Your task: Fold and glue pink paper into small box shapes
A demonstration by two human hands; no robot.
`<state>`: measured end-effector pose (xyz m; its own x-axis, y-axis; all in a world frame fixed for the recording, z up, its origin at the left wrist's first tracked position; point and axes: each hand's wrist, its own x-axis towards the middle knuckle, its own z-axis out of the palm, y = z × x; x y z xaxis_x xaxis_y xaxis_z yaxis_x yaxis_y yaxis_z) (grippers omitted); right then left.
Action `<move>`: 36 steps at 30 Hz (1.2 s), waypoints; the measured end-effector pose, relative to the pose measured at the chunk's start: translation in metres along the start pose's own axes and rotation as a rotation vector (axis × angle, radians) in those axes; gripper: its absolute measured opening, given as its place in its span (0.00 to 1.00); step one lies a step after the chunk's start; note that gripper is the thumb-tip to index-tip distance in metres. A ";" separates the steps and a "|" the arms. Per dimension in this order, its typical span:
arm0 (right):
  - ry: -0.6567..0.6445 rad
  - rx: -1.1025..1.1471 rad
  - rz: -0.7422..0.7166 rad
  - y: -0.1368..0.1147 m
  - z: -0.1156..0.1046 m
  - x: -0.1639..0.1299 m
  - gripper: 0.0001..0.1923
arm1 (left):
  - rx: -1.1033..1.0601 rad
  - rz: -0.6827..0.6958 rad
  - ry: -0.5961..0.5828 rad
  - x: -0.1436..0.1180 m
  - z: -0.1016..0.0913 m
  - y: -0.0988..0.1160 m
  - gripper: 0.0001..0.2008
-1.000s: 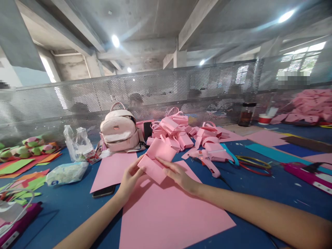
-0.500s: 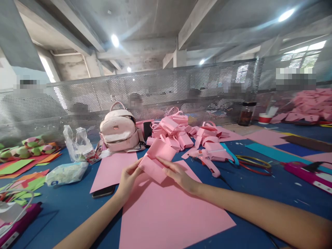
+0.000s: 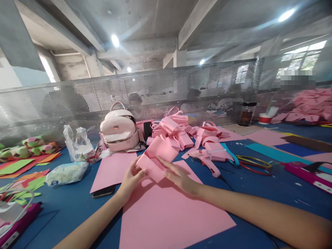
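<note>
A folded pink piece [image 3: 151, 167] — smooth and plain, its 2 visible panels set at an angle, the rear one rising — is held above a large pink sheet [image 3: 176, 218]. The left hand [image 3: 131, 180] pinches its left side; the right hand [image 3: 183, 179] grasps its right. Beyond lie a pink glue gun [image 3: 209, 162] and heaped pink pieces [image 3: 176, 126].

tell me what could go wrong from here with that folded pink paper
The folded pink paper might crease crookedly if the left hand and right hand press unevenly. The glue gun has a cord passing under the right forearm, so a sweep might drag it; whether it is hot can't be seen. The left forearm is close to a phone partly under a pink sheet, and could nudge it.
</note>
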<state>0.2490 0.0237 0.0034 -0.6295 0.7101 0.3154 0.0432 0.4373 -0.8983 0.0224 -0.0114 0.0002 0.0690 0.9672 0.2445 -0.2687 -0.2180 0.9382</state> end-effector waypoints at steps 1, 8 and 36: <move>-0.017 -0.013 -0.003 -0.001 0.000 -0.001 0.37 | -0.003 -0.015 -0.017 -0.001 0.001 0.000 0.31; -0.092 -0.100 -0.019 -0.006 -0.003 -0.002 0.40 | -0.008 -0.100 -0.069 -0.007 0.008 0.003 0.18; 0.058 -0.105 0.052 -0.002 0.005 0.000 0.36 | -0.181 -0.109 0.152 0.002 0.000 0.001 0.22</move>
<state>0.2451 0.0202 0.0033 -0.5788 0.7627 0.2885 0.1577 0.4518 -0.8781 0.0221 -0.0092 0.0014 -0.0341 0.9952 0.0918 -0.4364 -0.0975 0.8945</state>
